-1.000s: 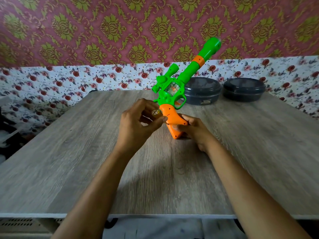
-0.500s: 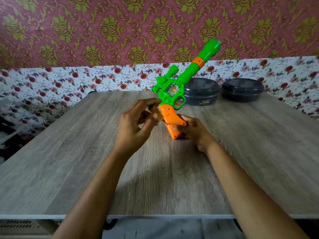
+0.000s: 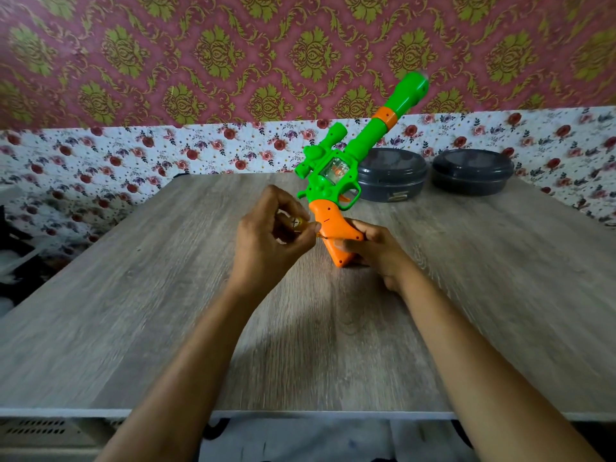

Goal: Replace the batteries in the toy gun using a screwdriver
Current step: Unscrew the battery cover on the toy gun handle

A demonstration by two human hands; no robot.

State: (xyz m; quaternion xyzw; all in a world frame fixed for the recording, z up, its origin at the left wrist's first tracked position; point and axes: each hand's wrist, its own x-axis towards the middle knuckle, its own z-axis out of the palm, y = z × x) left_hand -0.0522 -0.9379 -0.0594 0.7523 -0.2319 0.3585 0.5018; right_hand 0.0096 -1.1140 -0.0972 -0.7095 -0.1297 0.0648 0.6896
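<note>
A green toy gun (image 3: 336, 175) with an orange grip (image 3: 335, 230) stands tilted on the wooden table (image 3: 166, 311), barrel pointing up and to the right. My right hand (image 3: 373, 251) wraps the bottom of the grip from the right and holds it against the table. My left hand (image 3: 270, 241) pinches a small yellowish screwdriver (image 3: 298, 223), whose handle end shows between my fingers. Its tip points right and meets the left side of the grip. The shaft is mostly hidden by my fingers.
Two dark round lidded containers (image 3: 391, 176) (image 3: 471, 171) sit at the table's far right, just behind the gun. A floral-papered wall runs along the back. The table's near edge (image 3: 300, 415) lies below my forearms.
My left hand's fingers have shifted around the screwdriver handle, as in a turn, and its end now faces me. The gun and my right hand have stayed in place.
</note>
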